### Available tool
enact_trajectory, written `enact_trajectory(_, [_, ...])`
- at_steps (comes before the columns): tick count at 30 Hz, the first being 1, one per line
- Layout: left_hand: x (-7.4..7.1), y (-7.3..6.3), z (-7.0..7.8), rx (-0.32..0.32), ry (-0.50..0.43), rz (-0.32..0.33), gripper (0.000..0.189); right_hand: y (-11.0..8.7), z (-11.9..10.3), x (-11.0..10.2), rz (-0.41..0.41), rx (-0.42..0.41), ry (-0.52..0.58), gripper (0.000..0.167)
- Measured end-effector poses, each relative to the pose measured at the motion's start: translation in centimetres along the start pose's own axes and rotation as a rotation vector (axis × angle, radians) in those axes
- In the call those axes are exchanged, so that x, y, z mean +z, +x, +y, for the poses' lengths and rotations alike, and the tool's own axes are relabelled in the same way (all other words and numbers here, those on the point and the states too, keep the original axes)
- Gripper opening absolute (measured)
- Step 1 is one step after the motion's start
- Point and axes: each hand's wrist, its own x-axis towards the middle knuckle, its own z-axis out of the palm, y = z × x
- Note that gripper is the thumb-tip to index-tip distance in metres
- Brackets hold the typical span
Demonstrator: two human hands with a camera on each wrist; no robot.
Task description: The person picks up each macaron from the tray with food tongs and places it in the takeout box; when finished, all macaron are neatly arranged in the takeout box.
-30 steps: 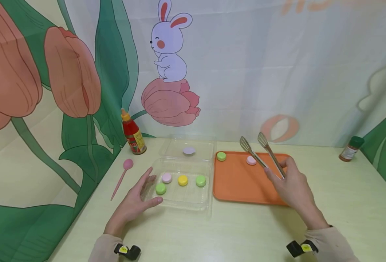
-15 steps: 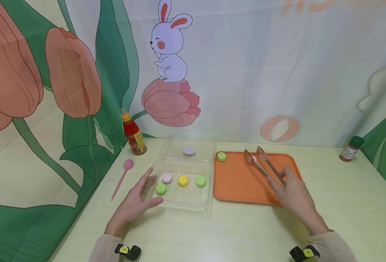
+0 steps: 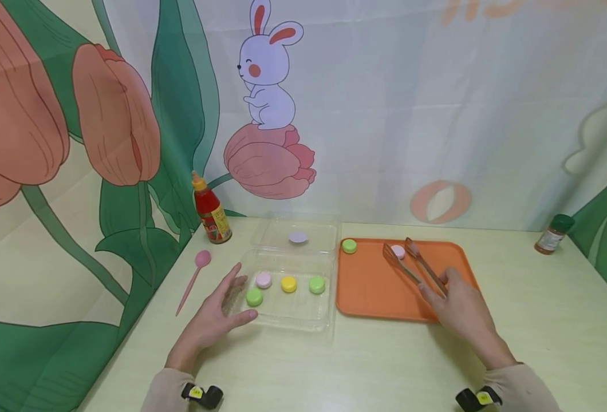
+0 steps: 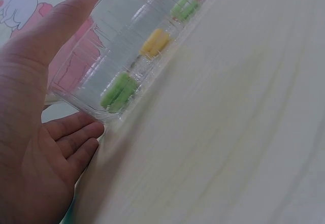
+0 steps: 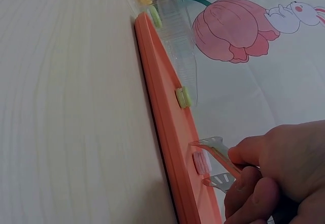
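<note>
Tongs (image 3: 428, 270) gripped by the right hand (image 3: 463, 309) straddle a macaron (image 3: 398, 251); left hand (image 3: 213, 317) spread at container's edge (image 4: 76, 104).

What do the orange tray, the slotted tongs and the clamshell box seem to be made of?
Orange tray: probably moulded plastic, satin finish; its colour is even and its corners rounded, though coated metal is possible.
Slotted tongs: likely polished metal; silvery heads, with an orange tint like a reflection on one arm.
Clamshell box: thin clear plastic, glossy; it is see-through, with bright streaks.
</note>
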Motion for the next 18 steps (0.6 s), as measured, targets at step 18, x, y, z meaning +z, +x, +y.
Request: enact_trajectory(18, [0.09, 0.00, 0.14, 0.001, 0.008, 0.003, 0.114, 0.16, 0.22, 0.28, -0.011, -0.028, -0.028, 0.038])
